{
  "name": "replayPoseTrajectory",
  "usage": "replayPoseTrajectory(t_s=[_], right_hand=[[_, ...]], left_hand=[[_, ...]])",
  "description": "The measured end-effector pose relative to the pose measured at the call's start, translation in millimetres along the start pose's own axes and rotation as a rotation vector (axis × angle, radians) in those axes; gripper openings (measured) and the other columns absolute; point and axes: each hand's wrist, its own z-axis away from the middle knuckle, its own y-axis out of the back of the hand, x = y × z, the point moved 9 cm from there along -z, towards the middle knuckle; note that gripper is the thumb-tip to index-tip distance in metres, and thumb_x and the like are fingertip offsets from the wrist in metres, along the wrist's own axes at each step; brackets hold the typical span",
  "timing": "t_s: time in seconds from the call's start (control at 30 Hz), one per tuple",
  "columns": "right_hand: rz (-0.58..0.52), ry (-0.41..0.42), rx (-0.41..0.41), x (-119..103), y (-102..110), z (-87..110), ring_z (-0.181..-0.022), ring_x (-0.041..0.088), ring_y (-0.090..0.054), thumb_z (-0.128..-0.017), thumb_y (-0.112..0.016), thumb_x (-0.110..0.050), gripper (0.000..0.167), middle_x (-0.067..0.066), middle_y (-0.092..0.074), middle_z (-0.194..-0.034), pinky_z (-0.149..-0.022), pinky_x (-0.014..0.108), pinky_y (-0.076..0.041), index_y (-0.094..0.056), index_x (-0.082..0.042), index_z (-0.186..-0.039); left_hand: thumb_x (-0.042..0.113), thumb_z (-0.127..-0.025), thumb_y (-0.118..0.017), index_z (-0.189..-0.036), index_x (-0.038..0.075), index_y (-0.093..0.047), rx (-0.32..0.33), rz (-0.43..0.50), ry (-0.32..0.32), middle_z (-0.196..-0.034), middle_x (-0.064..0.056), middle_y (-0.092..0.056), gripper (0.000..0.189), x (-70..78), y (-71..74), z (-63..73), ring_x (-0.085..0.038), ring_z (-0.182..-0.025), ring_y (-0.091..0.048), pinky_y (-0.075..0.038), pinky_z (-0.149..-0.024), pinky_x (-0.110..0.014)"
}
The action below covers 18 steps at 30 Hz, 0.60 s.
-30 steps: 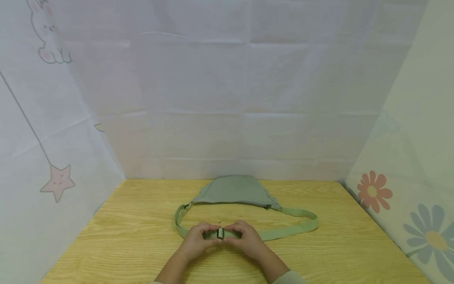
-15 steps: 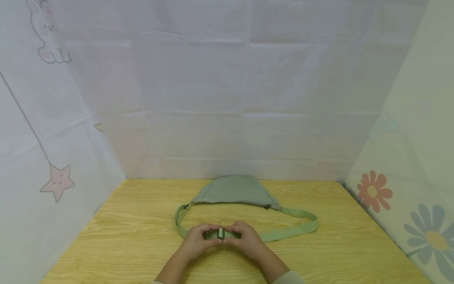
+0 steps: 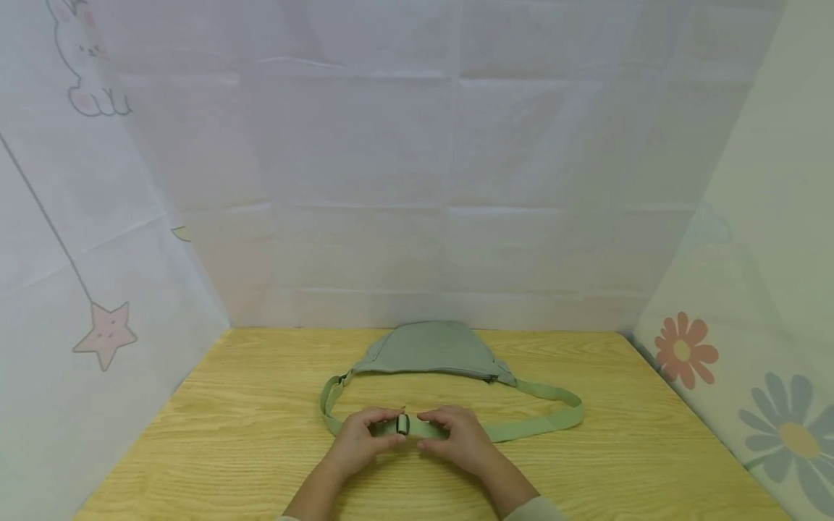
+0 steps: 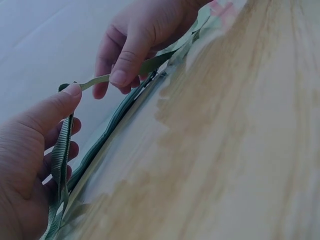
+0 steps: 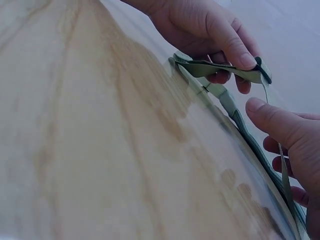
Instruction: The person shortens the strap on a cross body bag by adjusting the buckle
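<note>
A grey-green sling bag (image 3: pixel 430 347) lies near the back of the table, its lighter green strap (image 3: pixel 534 427) looping toward me. My left hand (image 3: pixel 357 443) pinches the strap between thumb and fingers, fingertips right at a dark-edged slider buckle (image 3: pixel 403 425). To the right of the buckle, my right hand (image 3: pixel 464 443) holds the strap between thumb and curled fingers, with a short stretch of webbing showing between the hands. In the right wrist view the buckle (image 5: pixel 263 70) sits by the left thumb tip, and the strap runs down past the right thumb (image 5: pixel 257 105).
The wood-grain table (image 3: pixel 228 449) reaches back to a pale hanging sheet (image 3: pixel 417 239). Side sheets stand along both table edges, printed with a pink star (image 3: pixel 106 335) on the left and flowers (image 3: pixel 682 351) on the right. The bag's zipper edge faces me.
My right hand has drawn slightly right, off the slider buckle, leaving a gap between the hands. The buckle has shifted a little left with my left hand. The bag stays put.
</note>
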Motion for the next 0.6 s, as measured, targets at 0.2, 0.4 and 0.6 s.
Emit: replayPoseTrajectory(t_s=[0.2, 0.4, 0.6], right_hand=[[-0.057, -0.026, 0.01, 6.6, 3.2, 2.4, -0.098, 0.015, -0.062, -0.079, -0.079, -0.043, 0.049, -0.002, -0.071, -0.109, -0.084, 0.027, -0.05, -0.071, -0.013, -0.118], [-0.138, -0.081, 0.002, 10.2, 2.1, 3.2, -0.097, 0.009, -0.059, -0.082, -0.077, -0.041, 0.043, -0.004, -0.07, -0.106, -0.083, 0.026, -0.048, -0.072, -0.015, -0.116], [-0.2, -0.12, -0.008, 9.5, 0.0, 3.4, -0.095, 0.006, -0.058, -0.085, -0.075, -0.039, 0.039, -0.004, -0.068, -0.105, -0.084, 0.026, -0.048, -0.072, -0.015, -0.116]], left_hand=[[0.031, -0.08, -0.081, -0.119, 0.012, -0.071, 0.013, 0.0, 0.01, -0.12, -0.005, -0.07, 0.044, -2.4, 2.2, 0.0, -0.029, -0.116, -0.061, -0.045, -0.096, -0.02], [0.031, -0.081, -0.08, -0.119, 0.012, -0.07, 0.005, 0.049, 0.032, -0.122, -0.007, -0.069, 0.044, -5.9, 1.7, -1.5, -0.031, -0.12, -0.058, -0.043, -0.096, -0.018], [0.031, -0.082, -0.079, -0.12, 0.012, -0.069, -0.006, 0.068, 0.035, -0.123, -0.008, -0.069, 0.044, -7.3, 0.0, -2.1, -0.024, -0.119, -0.059, -0.044, -0.094, -0.018]])
